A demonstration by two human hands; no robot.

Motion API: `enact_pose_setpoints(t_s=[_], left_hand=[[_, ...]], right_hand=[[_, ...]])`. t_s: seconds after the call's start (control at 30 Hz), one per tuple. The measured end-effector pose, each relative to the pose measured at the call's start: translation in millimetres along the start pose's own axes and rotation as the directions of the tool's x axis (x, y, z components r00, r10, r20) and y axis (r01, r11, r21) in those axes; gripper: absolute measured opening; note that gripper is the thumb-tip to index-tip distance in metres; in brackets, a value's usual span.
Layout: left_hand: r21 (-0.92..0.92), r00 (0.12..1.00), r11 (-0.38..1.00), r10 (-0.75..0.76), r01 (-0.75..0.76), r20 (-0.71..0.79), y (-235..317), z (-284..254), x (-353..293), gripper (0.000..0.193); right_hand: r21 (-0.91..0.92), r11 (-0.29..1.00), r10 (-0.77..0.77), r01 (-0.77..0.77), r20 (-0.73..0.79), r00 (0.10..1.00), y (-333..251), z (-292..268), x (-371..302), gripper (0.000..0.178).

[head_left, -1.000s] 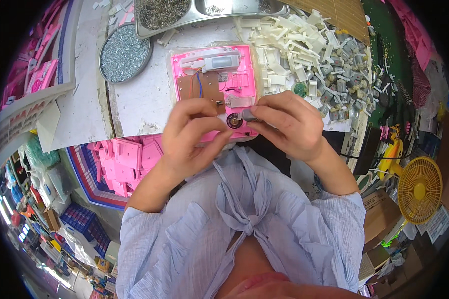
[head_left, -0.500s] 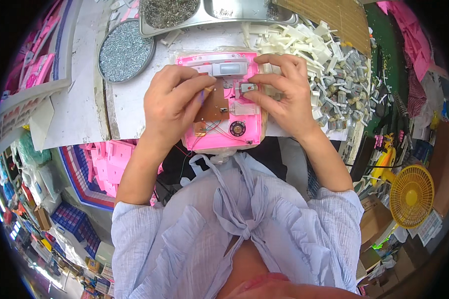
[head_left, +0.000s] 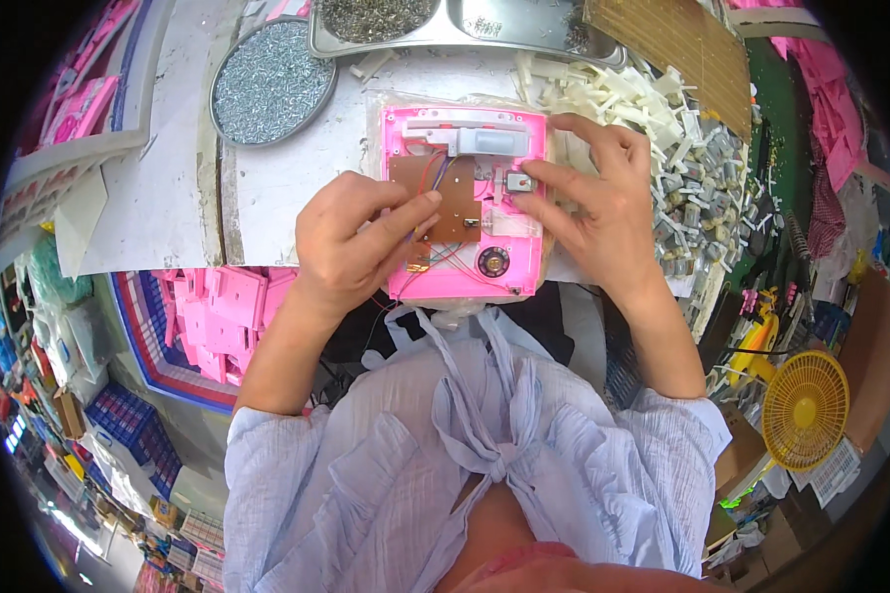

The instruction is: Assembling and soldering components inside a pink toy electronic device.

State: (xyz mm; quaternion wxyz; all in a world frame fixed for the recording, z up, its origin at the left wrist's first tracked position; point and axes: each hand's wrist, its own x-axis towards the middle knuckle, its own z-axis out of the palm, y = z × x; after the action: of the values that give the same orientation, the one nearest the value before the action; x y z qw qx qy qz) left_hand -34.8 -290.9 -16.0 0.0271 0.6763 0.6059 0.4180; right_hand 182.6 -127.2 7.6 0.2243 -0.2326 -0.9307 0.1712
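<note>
A pink plastic housing (head_left: pixel 465 282) lies on a clear plastic bag in front of me. Inside are a brown circuit board (head_left: pixel 455 203), a pale grey battery-box-like part (head_left: pixel 494 142), and a round black speaker (head_left: pixel 492 261). My left hand (head_left: pixel 351 242) is closed in a pinch over the board's left side, with thin red and blue wires (head_left: pixel 439 176) running to its fingertips. At the housing's right side, my right hand (head_left: pixel 608 212) grips a small silver motor (head_left: pixel 520 183) between thumb and fingers. Its index finger reaches toward the upper right corner.
A round tray of screws (head_left: pixel 272 84) stands at the far left. Behind lies a divided metal tray (head_left: pixel 445 35) of small parts. White plastic pieces (head_left: pixel 623 104) and small motors (head_left: pixel 707 188) are heaped at right. A crate of pink parts (head_left: pixel 213 326) sits lower left.
My left hand has drawn down toward me from the board's upper part, exposing the red and blue wires. My right hand stays at the motor. The whole view has shifted slightly.
</note>
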Motion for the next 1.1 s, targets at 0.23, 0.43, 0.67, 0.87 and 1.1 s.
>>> enact_pose_setpoints(t_s=[0.23,0.43,0.67,0.87,1.1], left_hand=[[-0.016,0.998,0.998,0.062,-0.063,-0.021,-7,3,1,0.037],[-0.007,0.998,0.998,0.056,-0.056,-0.017,-12,1,-1,0.044],[-0.038,0.986,0.995,-0.102,0.097,-0.130,1,-22,-1,0.060],[0.062,0.986,0.991,-0.114,0.122,-0.120,26,-13,18,0.045],[0.158,0.998,0.986,0.039,-0.046,0.051,-10,9,40,0.021]], right_hand=[[0.050,0.970,-0.235,0.238,-0.070,0.970,-24,21,35,0.026],[0.072,0.955,-0.286,0.286,-0.021,0.958,-27,39,44,0.031],[0.138,0.948,-0.272,0.287,-0.113,0.955,-18,42,37,0.029],[0.147,0.954,-0.241,0.263,-0.153,0.959,-16,36,34,0.027],[0.202,0.939,-0.241,0.279,-0.192,0.951,-12,34,35,0.025]])
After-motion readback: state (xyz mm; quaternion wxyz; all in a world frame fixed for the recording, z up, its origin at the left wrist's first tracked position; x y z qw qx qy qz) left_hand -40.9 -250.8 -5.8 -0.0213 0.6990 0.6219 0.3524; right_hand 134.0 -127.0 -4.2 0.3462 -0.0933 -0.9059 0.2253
